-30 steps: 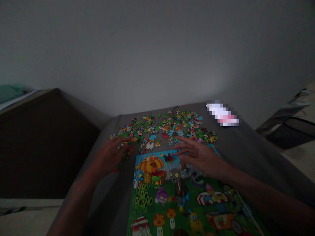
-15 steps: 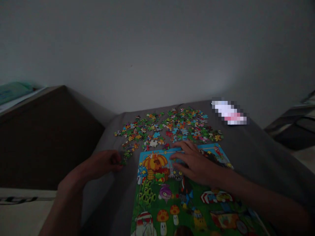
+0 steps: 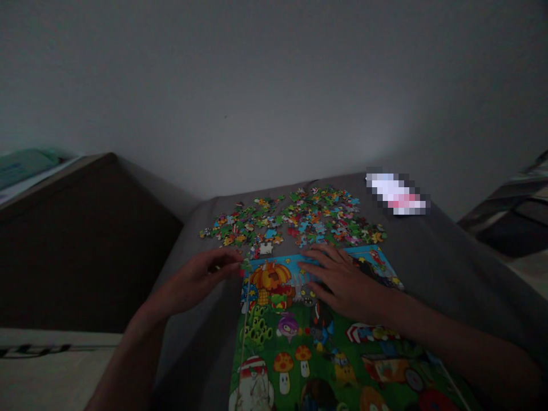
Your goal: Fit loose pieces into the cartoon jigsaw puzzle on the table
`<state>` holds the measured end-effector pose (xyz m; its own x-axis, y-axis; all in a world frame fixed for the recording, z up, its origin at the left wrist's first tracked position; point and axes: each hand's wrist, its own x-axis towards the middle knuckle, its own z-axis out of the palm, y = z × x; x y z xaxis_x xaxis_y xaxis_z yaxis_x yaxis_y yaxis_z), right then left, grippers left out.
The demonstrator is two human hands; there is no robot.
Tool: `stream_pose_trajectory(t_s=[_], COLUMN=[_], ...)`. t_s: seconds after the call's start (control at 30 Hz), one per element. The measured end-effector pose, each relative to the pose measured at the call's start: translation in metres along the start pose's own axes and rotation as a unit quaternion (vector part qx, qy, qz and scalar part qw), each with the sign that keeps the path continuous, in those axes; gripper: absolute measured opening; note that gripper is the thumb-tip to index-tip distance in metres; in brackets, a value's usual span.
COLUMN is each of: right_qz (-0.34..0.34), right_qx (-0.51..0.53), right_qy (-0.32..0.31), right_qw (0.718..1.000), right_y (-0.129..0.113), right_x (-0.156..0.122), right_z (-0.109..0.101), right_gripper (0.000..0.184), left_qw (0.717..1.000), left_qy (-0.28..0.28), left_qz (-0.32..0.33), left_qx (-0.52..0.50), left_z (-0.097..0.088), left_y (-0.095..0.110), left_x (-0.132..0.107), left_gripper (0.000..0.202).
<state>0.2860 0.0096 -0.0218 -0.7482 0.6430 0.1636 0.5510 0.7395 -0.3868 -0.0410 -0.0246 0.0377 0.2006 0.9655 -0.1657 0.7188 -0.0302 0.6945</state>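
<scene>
My left hand (image 3: 208, 273) reaches in from the left, thumb and index finger pinched at the board's top left corner. A small green puzzle piece (image 3: 245, 265) shows at its fingertips, partly hidden. Under my right hand (image 3: 336, 274) lies the colourful cartoon puzzle board (image 3: 295, 365), printed with a pumpkin, mushrooms and plants on green. That hand rests flat near the board's top edge, fingers spread and holding nothing. Beyond both hands, loose puzzle pieces (image 3: 317, 214) are scattered in a wide heap. One pale piece (image 3: 266, 249) lies just past the board's upper edge.
Everything lies on a grey cloth surface (image 3: 428, 274) that runs up to a plain wall (image 3: 257, 103). A lit, blurred-out phone-like screen (image 3: 396, 194) sits at the back right. On the left stands a dark brown box-like piece of furniture (image 3: 85, 245) with a green packet (image 3: 29, 165) on top.
My left hand has moved right, from the loose pieces at the left to the board's top left corner. My right hand stays on the board. The view has shifted slightly.
</scene>
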Motion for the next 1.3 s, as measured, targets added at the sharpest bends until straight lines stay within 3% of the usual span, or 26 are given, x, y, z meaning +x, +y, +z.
stream_pose_trajectory(t_s=[0.17,0.33,0.53,0.67,0.8,1.0,1.17,1.3], right_qz=[-0.002,0.09,-0.043,-0.077,-0.092,-0.095,-0.04,-0.049], right_qx=[0.065,0.172,0.108,0.027,-0.005,0.032,0.12,0.099], right_qy=[-0.018,0.034,-0.079,-0.082,-0.074,-0.102,-0.142,-0.124], right_qw=[0.998,0.98,0.99,0.993,0.993,0.99,0.982,0.986], right_y=[-0.003,0.002,-0.002,-0.003,-0.001,0.006,0.012,0.014], right_x=[-0.008,-0.013,-0.016,-0.017,-0.017,-0.015,-0.025,-0.035], right_z=[-0.013,-0.042,-0.033,-0.024,-0.022,-0.032,-0.052,-0.045], right_gripper=[0.042,0.04,0.037,0.043,0.04,0.036,0.06,0.059], left_qw=[0.996,0.991,0.981,0.968,0.963,0.961,0.967,0.965], left_qy=[-0.029,-0.045,0.033,-0.032,-0.063,-0.086,-0.098,-0.079], left_qz=[0.036,0.061,0.169,0.202,0.213,0.205,0.176,0.183], left_qx=[-0.078,-0.109,0.084,0.147,0.153,0.164,0.157,0.167], left_z=[0.049,0.084,0.076,0.075,0.077,0.077,0.074,0.073], left_y=[0.026,0.039,0.025,0.021,0.019,0.004,0.002,-0.001], left_x=[0.013,0.012,0.015,0.016,0.016,0.019,0.019,0.019], left_gripper=[0.037,0.031,0.026,0.026,0.038,0.081,0.081,0.078])
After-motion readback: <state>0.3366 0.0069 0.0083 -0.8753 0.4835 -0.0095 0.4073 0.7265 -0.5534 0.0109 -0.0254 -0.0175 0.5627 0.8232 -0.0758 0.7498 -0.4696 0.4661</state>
